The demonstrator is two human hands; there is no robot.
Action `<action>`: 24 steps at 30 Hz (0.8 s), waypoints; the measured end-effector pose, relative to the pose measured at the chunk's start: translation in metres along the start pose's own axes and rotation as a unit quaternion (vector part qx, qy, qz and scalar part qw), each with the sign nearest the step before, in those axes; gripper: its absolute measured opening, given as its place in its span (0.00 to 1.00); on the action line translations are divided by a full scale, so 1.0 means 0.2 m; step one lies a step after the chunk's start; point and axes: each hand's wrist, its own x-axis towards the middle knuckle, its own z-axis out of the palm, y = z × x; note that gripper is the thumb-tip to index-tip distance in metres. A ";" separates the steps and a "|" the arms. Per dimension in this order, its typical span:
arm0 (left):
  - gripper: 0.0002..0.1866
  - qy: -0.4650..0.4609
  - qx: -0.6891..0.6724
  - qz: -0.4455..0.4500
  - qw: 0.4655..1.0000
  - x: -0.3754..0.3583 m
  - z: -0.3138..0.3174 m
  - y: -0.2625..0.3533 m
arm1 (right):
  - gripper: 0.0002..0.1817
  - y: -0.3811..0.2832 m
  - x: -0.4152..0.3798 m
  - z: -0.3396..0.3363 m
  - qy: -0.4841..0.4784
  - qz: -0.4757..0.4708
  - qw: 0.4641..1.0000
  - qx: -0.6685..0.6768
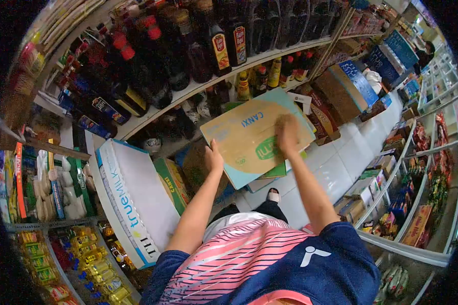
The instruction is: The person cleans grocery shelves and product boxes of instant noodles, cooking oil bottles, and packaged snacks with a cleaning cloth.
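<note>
A brown and light-blue cardboard box [239, 137] printed "CANXI" sits tilted in front of me, its lettering upside down from here. My left hand [213, 158] grips its near left edge, thumb on the top face and the other fingers hidden behind the side. Over the right part of the same face is my right hand [288, 133], smeared by motion, so I cannot tell how its fingers are set. Beneath the box's lower right edge a green carton [277, 171] peeks out.
Shelves of dark sauce bottles [234, 46] run along the back. At left stands a white "TH true MILK" carton [137, 188] beside a green and brown box [172, 185]. More cartons [348, 86] line the tiled floor [331, 170]; glass-fronted shelves [417, 188] stand at right.
</note>
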 end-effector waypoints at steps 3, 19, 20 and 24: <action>0.40 0.028 0.000 -0.013 1.000 0.02 0.03 -0.05 | 0.19 -0.39 -0.27 0.12 -0.042 -0.146 0.987 0.045; 0.36 0.097 0.084 -0.025 0.991 -0.04 0.01 0.04 | 0.22 0.08 -0.07 -0.09 -0.052 -0.062 0.995 -0.050; 0.36 0.090 0.084 -0.025 0.992 -0.02 0.02 0.02 | 0.22 -0.08 -0.17 -0.03 -0.108 -0.041 0.993 0.012; 0.33 0.060 0.048 -0.011 0.997 -0.04 -0.01 0.05 | 0.24 -0.64 -0.51 0.01 -0.243 -0.229 0.934 0.127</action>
